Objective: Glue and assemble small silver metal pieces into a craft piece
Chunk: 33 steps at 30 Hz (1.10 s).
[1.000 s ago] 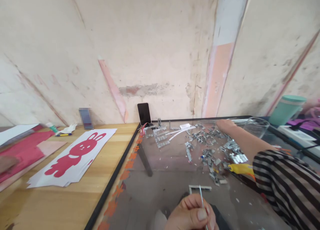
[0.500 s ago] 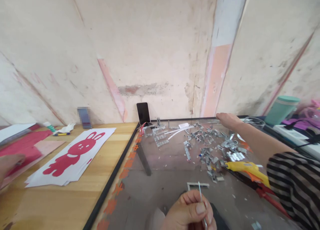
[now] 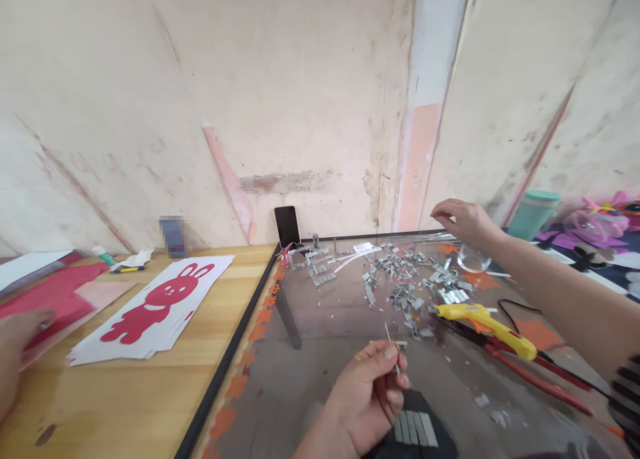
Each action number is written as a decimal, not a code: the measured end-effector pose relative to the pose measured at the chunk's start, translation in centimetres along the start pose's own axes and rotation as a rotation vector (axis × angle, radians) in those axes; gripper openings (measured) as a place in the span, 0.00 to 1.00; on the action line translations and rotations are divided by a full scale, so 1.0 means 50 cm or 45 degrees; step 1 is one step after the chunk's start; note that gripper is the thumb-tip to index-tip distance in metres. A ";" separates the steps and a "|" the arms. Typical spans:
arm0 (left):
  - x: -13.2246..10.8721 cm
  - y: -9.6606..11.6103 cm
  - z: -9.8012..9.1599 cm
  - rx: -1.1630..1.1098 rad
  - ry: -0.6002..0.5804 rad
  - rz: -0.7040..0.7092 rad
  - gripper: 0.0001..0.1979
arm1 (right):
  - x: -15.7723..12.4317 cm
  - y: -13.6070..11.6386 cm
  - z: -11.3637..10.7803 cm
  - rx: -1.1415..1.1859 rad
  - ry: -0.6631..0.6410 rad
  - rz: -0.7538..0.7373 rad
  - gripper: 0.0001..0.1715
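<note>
While our left hand [image 3: 367, 396] hovers low over the glass table [image 3: 320, 372], its thumb and fingers pinch a thin metal strip [image 3: 391, 349] that stands nearly upright, tilted a little. Just beyond the strip's tip, a small white frame piece [image 3: 387, 343] lies flat on the glass. Our right hand [image 3: 457, 220] is raised above the far right of the table, fingers curled downward in a loose pinch; we cannot tell whether it holds anything. Beneath it sits a clear glass bowl [image 3: 473, 259], beside a scatter of small mirror pieces [image 3: 415, 282]. A yellow glue gun [image 3: 487, 320] lies near red-handled pliers [image 3: 537, 379]. At the far left edge, another person's hand [image 3: 15, 359] rests on the wooden table [image 3: 125, 399], near a red rabbit cutout [image 3: 155, 299].
</note>
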State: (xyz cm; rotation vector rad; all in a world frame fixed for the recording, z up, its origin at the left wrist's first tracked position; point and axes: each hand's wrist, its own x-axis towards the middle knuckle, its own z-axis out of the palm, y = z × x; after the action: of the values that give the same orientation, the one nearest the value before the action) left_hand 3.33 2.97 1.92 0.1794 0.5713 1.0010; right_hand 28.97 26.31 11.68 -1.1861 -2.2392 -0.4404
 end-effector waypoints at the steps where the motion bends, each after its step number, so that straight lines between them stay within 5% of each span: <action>1: -0.001 0.001 0.001 0.018 0.014 0.003 0.12 | -0.017 -0.026 -0.018 0.057 0.009 -0.031 0.12; 6: -0.006 0.005 0.005 0.207 0.013 0.001 0.08 | -0.126 -0.175 -0.091 0.543 0.019 -0.242 0.06; 10: -0.006 0.002 0.004 0.383 -0.059 -0.020 0.09 | -0.184 -0.244 -0.109 0.628 0.018 -0.305 0.07; 33: -0.004 -0.011 -0.004 0.692 -0.137 -0.083 0.13 | -0.239 -0.282 -0.063 0.576 0.081 -0.215 0.11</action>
State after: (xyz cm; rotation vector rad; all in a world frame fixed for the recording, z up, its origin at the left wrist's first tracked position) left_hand 3.55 2.52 1.63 0.6879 0.7363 0.7495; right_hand 23.64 9.11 6.47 -0.7426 -2.2322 -0.0244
